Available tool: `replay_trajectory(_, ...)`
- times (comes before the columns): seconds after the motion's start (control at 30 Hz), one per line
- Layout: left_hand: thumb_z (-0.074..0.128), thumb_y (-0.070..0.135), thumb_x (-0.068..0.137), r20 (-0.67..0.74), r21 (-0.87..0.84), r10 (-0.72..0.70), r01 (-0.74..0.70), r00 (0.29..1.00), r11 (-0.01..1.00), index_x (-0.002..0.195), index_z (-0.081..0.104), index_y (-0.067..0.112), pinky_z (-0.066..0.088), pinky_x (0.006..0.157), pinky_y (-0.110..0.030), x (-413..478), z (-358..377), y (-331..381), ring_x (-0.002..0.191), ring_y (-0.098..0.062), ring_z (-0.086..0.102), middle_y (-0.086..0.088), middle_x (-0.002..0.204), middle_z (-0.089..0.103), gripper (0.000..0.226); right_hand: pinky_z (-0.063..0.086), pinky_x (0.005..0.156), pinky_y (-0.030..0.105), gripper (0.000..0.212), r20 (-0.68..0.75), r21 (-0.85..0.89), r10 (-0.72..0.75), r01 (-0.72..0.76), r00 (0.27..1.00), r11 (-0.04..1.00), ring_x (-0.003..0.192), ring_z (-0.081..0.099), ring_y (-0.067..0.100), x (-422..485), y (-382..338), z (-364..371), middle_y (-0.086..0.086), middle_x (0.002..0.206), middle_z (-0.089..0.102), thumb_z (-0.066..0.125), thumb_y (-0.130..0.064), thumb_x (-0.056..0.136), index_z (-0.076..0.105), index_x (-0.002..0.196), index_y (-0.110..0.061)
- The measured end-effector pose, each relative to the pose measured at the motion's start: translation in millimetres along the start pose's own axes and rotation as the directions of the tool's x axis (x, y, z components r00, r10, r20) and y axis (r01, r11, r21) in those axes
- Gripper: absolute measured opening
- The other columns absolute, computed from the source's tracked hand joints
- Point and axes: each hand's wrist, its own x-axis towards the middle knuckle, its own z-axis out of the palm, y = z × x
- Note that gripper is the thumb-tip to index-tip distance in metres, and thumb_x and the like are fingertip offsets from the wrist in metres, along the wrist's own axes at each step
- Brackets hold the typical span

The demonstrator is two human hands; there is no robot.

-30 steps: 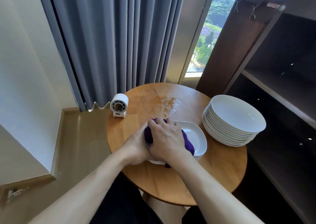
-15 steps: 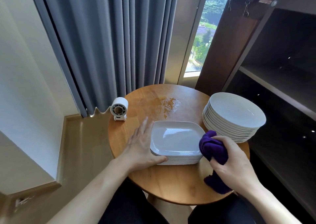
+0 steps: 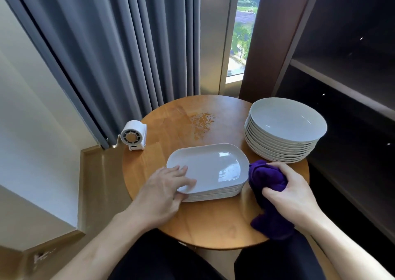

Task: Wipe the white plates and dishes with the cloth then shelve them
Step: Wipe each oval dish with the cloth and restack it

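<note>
- Two stacks share the round table (image 3: 213, 226): bowls (image 3: 286, 127) at right, rectangular plates (image 3: 208, 170) centre, long axis left to right.
- My left hand (image 3: 164, 192) lies open, fingers on the top plate's near-left corner, probably to lift it for shelving.
- My right hand (image 3: 290, 190) clutches the purple cloth (image 3: 267, 179) beside the plates.

Head-worn view, steeply down over round table (image 3: 213, 226)

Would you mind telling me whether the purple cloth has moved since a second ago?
Yes. The purple cloth went rightward off the rectangular plate stack, now beside its right edge in the right hand.
</note>
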Motion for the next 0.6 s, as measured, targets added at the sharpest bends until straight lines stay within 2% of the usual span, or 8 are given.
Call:
replay_trajectory(0.13, 0.065, 0.028, 0.098, -0.029, -0.036, 0.029, -0.03, 0.999, 0.999, 0.131, 0.064, 0.041, 0.016, 0.12, -0.023, -2, 0, 0, 0.147, -0.004, 0.032, 0.009, 0.156, 0.044, 0.036, 0.047, 0.072, 0.019, 0.054, -0.027, 0.024, 0.007, -0.006, 1.0, 1.0, 0.089, 0.064, -0.007, 8, 1, -3, -0.031, 0.096, 0.068, 0.078, -0.007, 0.069, 0.066, 0.104, -0.045)
replay_trajectory(0.27, 0.06, 0.039, 0.097, -0.102, -0.199, 0.03, -0.05, 0.994, 0.979, 0.125, 0.065, 0.047, 0.01, 0.125, -0.029, 0, -5, 1, 0.137, 0.006, 0.041, 0.02, 0.143, 0.056, 0.03, 0.043, 0.067, 0.009, 0.053, -0.068, 0.042, 0.025, -0.022, 0.997, 0.999, 0.089, 0.062, -0.011, 11, 0, -5, -0.034, 0.096, 0.067, 0.077, -0.007, 0.069, 0.065, 0.103, -0.046)
replay_trajectory(0.33, 0.059, 0.039, 0.095, -0.224, -0.375, -0.024, -0.064, 0.974, 0.925, 0.11, 0.072, 0.049, 0.021, 0.114, -0.013, 0, -8, 9, 0.12, 0.005, 0.056, 0.028, 0.119, 0.069, 0.022, 0.044, 0.069, 0.011, 0.054, -0.092, 0.053, 0.028, -0.023, 0.995, 0.998, 0.09, 0.061, -0.012, 11, 0, -6, -0.033, 0.096, 0.067, 0.078, -0.007, 0.07, 0.065, 0.103, -0.047)
replay_trajectory(0.37, 0.06, 0.038, 0.095, -0.261, -0.456, -0.064, -0.064, 0.963, 0.888, 0.101, 0.075, 0.048, 0.029, 0.101, -0.005, 1, -10, 13, 0.109, 0.002, 0.061, 0.027, 0.106, 0.072, 0.019, 0.045, 0.071, 0.014, 0.055, -0.102, 0.063, 0.03, -0.024, 0.994, 0.998, 0.091, 0.061, -0.012, 11, 0, -6, -0.029, 0.096, 0.069, 0.078, -0.006, 0.07, 0.065, 0.104, -0.047)
replay_trajectory(0.43, 0.061, 0.037, 0.096, -0.275, -0.619, -0.142, -0.062, 0.951, 0.783, 0.096, 0.077, 0.038, 0.043, 0.081, -0.006, 3, -19, 16, 0.092, -0.001, 0.064, 0.015, 0.094, 0.074, 0.016, 0.046, 0.074, 0.017, 0.056, -0.112, 0.077, 0.032, -0.023, 0.993, 0.997, 0.091, 0.061, -0.011, 10, 0, -5, -0.023, 0.097, 0.071, 0.078, -0.006, 0.07, 0.065, 0.105, -0.047)
replay_trajectory(0.47, 0.061, 0.036, 0.097, -0.263, -0.697, -0.181, -0.057, 0.948, 0.715, 0.098, 0.077, 0.033, 0.048, 0.078, -0.011, 4, -24, 16, 0.089, -0.004, 0.067, 0.009, 0.093, 0.075, 0.017, 0.046, 0.075, 0.018, 0.056, -0.111, 0.076, 0.03, -0.021, 0.993, 0.997, 0.092, 0.061, -0.01, 9, -1, -5, -0.022, 0.099, 0.07, 0.078, -0.006, 0.07, 0.065, 0.106, -0.046)
replay_trajectory(0.53, 0.06, 0.038, 0.097, -0.193, -0.845, -0.294, -0.006, 0.936, 0.534, 0.105, 0.078, 0.024, 0.057, 0.081, -0.026, 6, -33, 14, 0.096, -0.016, 0.073, -0.001, 0.101, 0.078, 0.024, 0.047, 0.077, 0.02, 0.056, -0.101, 0.067, 0.022, -0.015, 0.995, 0.998, 0.092, 0.062, -0.009, 6, -2, -2, -0.022, 0.1, 0.071, 0.079, -0.006, 0.069, 0.066, 0.107, -0.046)
replay_trajectory(0.6, 0.059, 0.038, 0.096, -0.044, -0.951, -0.416, 0.089, 0.908, 0.296, 0.112, 0.076, 0.015, 0.057, 0.092, -0.045, 9, -35, 12, 0.105, -0.03, 0.072, -0.011, 0.11, 0.076, 0.033, 0.048, 0.077, 0.021, 0.057, -0.091, 0.062, 0.012, -0.006, 0.996, 0.998, 0.093, 0.062, -0.008, 5, -4, 1, -0.025, 0.098, 0.07, 0.079, -0.006, 0.069, 0.066, 0.108, -0.046)
